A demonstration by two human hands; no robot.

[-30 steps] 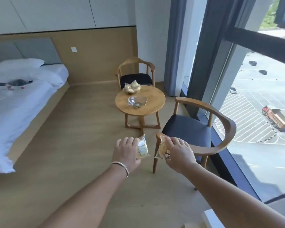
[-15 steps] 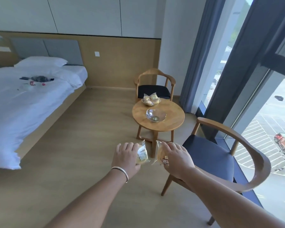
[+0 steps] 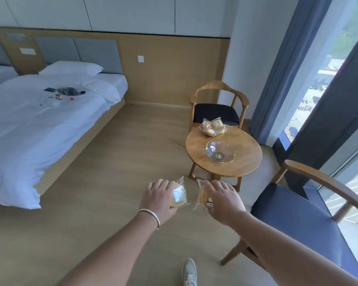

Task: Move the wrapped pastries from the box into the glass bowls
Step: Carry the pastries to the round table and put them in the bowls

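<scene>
Gripping upright wrapped pastries: left hand (image 3: 160, 198); right hand (image 3: 223, 200).

Round table (image 3: 244, 162): wood, smooth, low satin sheen. Two chairs: same pale wood frames; near chair's seat pad (image 3: 293, 215) dark and matt (cloth or leather, cannot tell). Near bowl (image 3: 220, 151): clear ribbed glass, glossy. Pastry wrappers (image 3: 179, 193): clear crinkled plastic, glinting. Floor (image 3: 112, 213): matt wood-look boards. Bedding (image 3: 29, 129): white cloth, creased. Bracelet (image 3: 151, 215) on the left wrist: thin bright metal.
</scene>
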